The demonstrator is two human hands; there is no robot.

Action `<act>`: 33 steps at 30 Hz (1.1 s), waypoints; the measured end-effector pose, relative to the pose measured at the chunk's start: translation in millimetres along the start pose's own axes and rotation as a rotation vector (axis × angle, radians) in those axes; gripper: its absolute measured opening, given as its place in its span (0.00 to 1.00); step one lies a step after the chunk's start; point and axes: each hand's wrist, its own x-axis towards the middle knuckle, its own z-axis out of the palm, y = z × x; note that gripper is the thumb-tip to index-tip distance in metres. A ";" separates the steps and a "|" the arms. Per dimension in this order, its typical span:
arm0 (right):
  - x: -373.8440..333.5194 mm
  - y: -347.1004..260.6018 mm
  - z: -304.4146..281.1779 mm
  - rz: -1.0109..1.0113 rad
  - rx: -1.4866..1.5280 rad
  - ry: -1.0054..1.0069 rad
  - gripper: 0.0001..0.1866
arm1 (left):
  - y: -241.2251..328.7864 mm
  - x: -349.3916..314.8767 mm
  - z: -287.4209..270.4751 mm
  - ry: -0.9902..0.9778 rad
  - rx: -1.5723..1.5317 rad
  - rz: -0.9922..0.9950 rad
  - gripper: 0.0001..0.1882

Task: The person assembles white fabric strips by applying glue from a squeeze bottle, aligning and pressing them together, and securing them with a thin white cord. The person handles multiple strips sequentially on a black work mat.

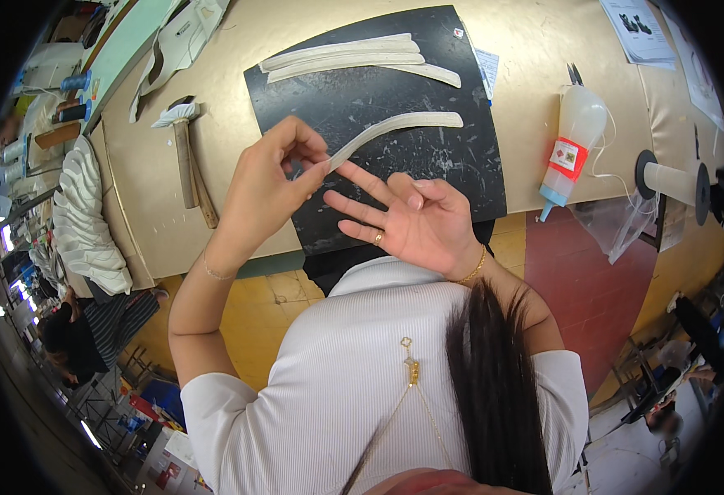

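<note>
My left hand (275,177) pinches one end of a pale, curved flat strip (403,124) between thumb and fingers. The strip arcs away to the right, and its far end rests on or just above a black scuffed board (337,219). My right hand (416,214) is beside it, palm up, with several fingers stretched out and the tip of one close to the held end of the strip. Whether that fingertip touches the strip I cannot tell. Farther back on the board lies a small stack of similar pale strips (341,56).
Left of the board lie a hammer (183,157) and a cloth-wrapped tool head. To the right stand a squeeze bottle (578,132) with a blue cap and a spool (671,183). White shaped pieces (89,219) are stacked at the table's left edge. Other people are in the background.
</note>
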 end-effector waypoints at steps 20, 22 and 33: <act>-64.0 -41.8 1.1 -0.356 -0.338 0.123 0.19 | -9.7 13.3 -2.5 -0.539 -0.986 -0.526 0.29; -72.1 -52.7 10.4 -0.558 -0.589 0.170 0.08 | -11.0 13.5 -1.1 -0.605 -1.172 -0.491 0.31; 10.5 -56.3 23.3 -0.930 -1.890 0.175 0.34 | 16.1 -2.8 -4.0 -0.505 -1.747 -0.316 0.36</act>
